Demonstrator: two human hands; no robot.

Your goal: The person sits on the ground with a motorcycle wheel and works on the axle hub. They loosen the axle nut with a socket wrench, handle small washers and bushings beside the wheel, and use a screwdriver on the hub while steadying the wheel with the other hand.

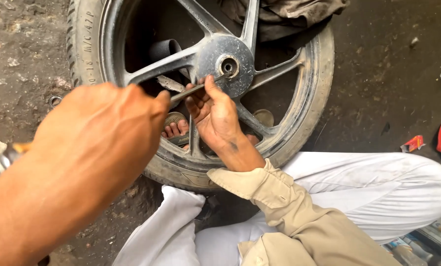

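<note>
A motorcycle wheel (132,74) with a cast five-spoke alloy rim is shown lying on a dirty concrete floor (378,74), its upper edge cut off by the frame. A thin metal rod (201,87) is held slantwise across the wheel, its far tip set against the bore of the central hub (227,65). The rod is pinched near the hub by the right hand (213,111), thumb on top and fingers curled beneath, the wrist emerging from a tan sleeve (279,197). The near end of the rod is covered by the left hand (102,133), which is seen large and close to the camera; its fingers are closed, and the rod disappears beneath its fingertips, though the contact itself is hidden by the back of the hand. Toes in a sandal (176,129) are visible through the gap between two spokes, and a second foot is only partly made out behind the right wrist. White trousers (378,192) fill the lower part of the view. A dark cylindrical object (165,49) is seen through the spokes; its nature cannot be determined. A crumpled cloth (289,15) lies on the top of the tyre, partly out of frame. A red scrap (412,144) lies on the floor at the right.
</note>
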